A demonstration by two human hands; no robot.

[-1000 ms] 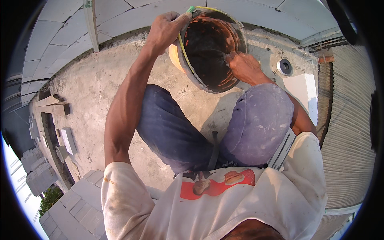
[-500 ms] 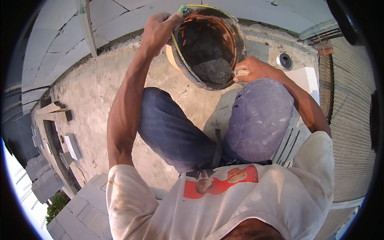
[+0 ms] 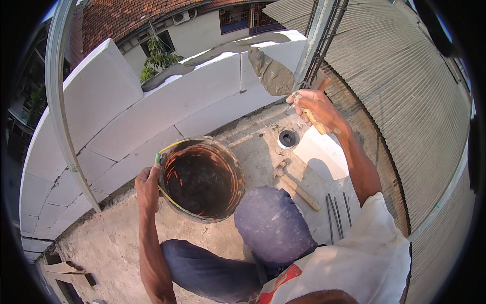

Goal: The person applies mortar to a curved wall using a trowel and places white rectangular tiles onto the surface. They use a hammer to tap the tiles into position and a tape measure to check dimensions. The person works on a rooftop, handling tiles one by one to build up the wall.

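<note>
My right hand (image 3: pixel 319 111) is closed round the yellowish handle of a trowel (image 3: pixel 315 122), raised at the right end of the low white block wall (image 3: pixel 202 88). A heap of wet grey mortar (image 3: pixel 273 75) covers the trowel's blade, hiding most of it, close to the wall's near face. My left hand (image 3: pixel 148 190) grips the bucket's left side, by the green grip (image 3: pixel 157 158) of its yellow wire handle. Dark mortar (image 3: pixel 202 177) lies inside the bucket (image 3: pixel 239 175), whose inner wall shows orange. A band of grey mortar (image 3: pixel 217 49) runs along the wall's top.
A hammer (image 3: pixel 296 187) lies right of my knee, near several thin dark rods (image 3: pixel 335 215). Beyond it are a black-and-white roll (image 3: pixel 287 139) and a white block (image 3: pixel 324 152). An upright metal post (image 3: pixel 66 106) stands at left, another (image 3: pixel 316 43) at the wall's right end. Corrugated roofing (image 3: pixel 395 76) spreads rightward.
My right hand has lifted the trowel from the bucket, loaded with mortar, up and out to the wall. My view has swung toward the wall's right end; my left hand stays at the bucket.
</note>
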